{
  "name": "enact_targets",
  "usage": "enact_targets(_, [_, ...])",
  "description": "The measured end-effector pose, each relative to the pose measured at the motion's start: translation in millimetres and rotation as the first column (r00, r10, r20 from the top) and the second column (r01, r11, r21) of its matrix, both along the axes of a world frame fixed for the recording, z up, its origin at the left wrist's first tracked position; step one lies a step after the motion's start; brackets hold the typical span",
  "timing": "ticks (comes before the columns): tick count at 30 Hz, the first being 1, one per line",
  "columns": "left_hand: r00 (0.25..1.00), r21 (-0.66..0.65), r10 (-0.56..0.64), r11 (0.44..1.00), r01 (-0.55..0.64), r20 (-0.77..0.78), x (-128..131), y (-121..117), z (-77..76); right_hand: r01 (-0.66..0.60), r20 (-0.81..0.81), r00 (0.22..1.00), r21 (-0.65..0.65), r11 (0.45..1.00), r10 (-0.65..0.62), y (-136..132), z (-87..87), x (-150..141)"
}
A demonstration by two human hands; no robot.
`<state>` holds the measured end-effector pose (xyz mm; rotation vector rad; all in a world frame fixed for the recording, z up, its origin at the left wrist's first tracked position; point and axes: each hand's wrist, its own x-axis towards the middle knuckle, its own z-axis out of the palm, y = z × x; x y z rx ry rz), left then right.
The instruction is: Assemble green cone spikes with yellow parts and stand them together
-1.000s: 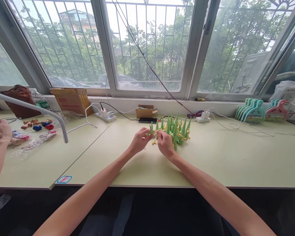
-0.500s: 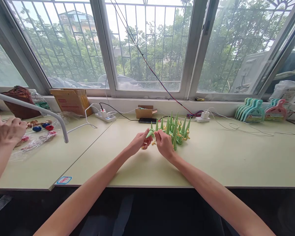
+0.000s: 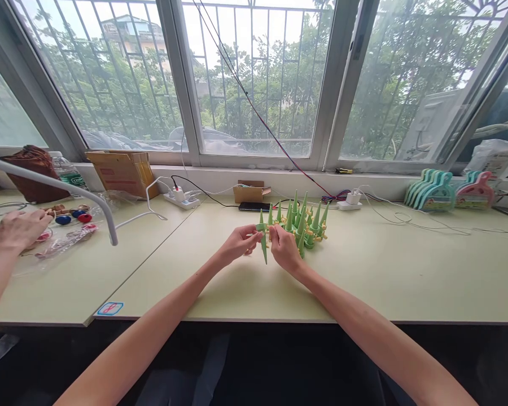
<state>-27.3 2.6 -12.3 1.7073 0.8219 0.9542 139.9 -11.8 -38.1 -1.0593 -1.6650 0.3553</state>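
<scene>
My left hand [image 3: 238, 242] is closed on a green plastic watering spike [image 3: 264, 249], gripping it near its wide end. The pointed tip hangs down toward the table. Just to the right, my right hand [image 3: 284, 247] is closed with its fingertips beside the spike's wide end. Whatever those fingers pinch is too small and covered to make out. Behind and right of my right hand, several more green spikes [image 3: 301, 224] stand with their points up. Small yellow valves [image 3: 324, 232] stick out from their lower parts.
A black phone [image 3: 254, 207] lies by a small open carton [image 3: 251, 192] at the back. Power strips [image 3: 182, 199] and cables run along the wall. Teal hangers [image 3: 432, 192] stand back right. At left, another person's hand [image 3: 19, 228] is over beads and plastic bags, beyond a white lamp arm [image 3: 105, 217].
In my left hand the spike has turned from pointing toward the lower left to pointing down. My right hand has barely moved. The other person's hand has lowered.
</scene>
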Motion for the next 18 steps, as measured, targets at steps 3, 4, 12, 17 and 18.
enact_targets(3, [0.999, 0.065, 0.015, 0.998, -0.013, -0.033, -0.2, 0.5, -1.0, 0.006, -0.003, 1.0, -0.007, 1.0, -0.006, -0.4, 1.2, 0.4])
enact_targets(4, [0.998, 0.098, 0.027, 0.995, -0.022, -0.05, -0.5, 1.4, -2.1, 0.007, -0.004, 1.0, -0.008, 1.0, -0.007, -0.5, 1.6, 0.4])
enact_targets(12, [0.979, 0.387, 0.187, 0.911, -0.143, -0.078, 3.9, 7.0, -7.0, 0.008, -0.018, 1.0, -0.015, 1.0, -0.008, 1.3, 1.6, -1.1])
enact_targets(17, [0.979, 0.279, 0.2, 0.943, -0.183, -0.031, 8.3, 4.8, -3.0, 0.0, -0.042, 0.999, 0.002, 1.0, 0.0, 1.6, 2.0, -3.1])
enact_targets(18, [0.978, 0.226, 0.207, 0.953, -0.201, -0.006, 8.6, 4.2, -1.8, -0.002, -0.044, 0.999, 0.013, 1.0, 0.003, 1.5, 2.4, -3.3])
